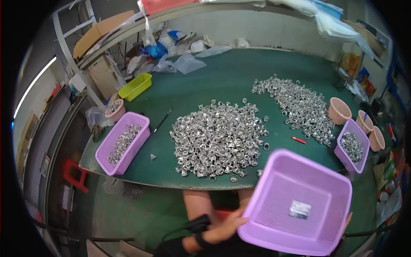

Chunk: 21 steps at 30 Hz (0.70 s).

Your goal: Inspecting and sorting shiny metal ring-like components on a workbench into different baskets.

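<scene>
A large purple plastic basket [267, 188] with slotted walls is held tilted in front of me, its inside facing up. My left hand [229, 225] is closed on its left side. Only a sliver of my right hand [348, 219] shows past its right side, and the basket hides the rest. On the basket floor is a small whitish rectangular piece [299, 209]. Just beyond the basket, a broad pile of silvery ring-shaped metal parts [218, 139] lies on the green table [222, 81].
A second heap of metal parts [297, 105] spreads at the far right. Smaller purple baskets with parts stand at the left [102, 154] and right [364, 160]. Pink cups [339, 110], a yellow-green tray [135, 87], a dark pen [163, 120] and a red pen [298, 140] lie around.
</scene>
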Tool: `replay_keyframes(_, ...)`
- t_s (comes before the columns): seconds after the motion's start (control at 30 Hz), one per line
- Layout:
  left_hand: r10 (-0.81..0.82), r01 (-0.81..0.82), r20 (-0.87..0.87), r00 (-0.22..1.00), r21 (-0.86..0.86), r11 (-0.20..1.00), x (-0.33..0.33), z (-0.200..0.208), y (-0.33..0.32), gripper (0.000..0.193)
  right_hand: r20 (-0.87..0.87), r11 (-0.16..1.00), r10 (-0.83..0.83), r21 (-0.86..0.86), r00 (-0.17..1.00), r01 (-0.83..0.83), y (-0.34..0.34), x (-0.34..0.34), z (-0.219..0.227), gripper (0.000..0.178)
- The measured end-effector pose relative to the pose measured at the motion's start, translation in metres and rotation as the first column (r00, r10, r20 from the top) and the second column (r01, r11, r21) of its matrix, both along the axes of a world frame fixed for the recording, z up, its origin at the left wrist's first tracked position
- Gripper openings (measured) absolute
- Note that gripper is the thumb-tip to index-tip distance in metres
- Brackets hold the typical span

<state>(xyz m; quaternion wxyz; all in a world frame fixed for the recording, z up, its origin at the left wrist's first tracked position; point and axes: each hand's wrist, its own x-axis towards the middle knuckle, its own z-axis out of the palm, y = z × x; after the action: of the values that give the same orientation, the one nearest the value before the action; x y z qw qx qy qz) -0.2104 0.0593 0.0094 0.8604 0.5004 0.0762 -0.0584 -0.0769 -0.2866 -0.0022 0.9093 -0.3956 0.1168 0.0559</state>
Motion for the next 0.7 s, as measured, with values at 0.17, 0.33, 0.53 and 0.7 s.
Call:
replay_keyframes(0.17,-0.37,0.293,-0.26,0.892,-0.293,0.91,0.008,-0.025,-0.054,0.054,0.0,0.981,0.093,-0.172,0.996,-0.092,-0.02,-0.042,-0.005,0.046)
replay_keyframes(0.33,-0.179,0.077,-0.499,0.848,-0.217,0.973,-0.003,-0.052,-0.016,0.051,-0.121,0.864,0.172,-0.459,0.978,-0.209,0.012,-0.02,-0.016,0.023)
replay_keyframes(0.53,0.411,-0.34,-0.516,0.752,0.23,0.912,-0.091,-0.053,0.032,0.041,-0.356,0.751,0.551,-0.184,0.755,-0.634,0.125,0.024,-0.041,0.033)
replay_keyframes(0.7,0.455,0.235,-0.421,0.784,0.881,0.41,-0.132,-0.044,0.082,0.036,-0.418,0.362,0.683,-0.518,0.599,-0.775,0.152,0.032,-0.046,0.034)
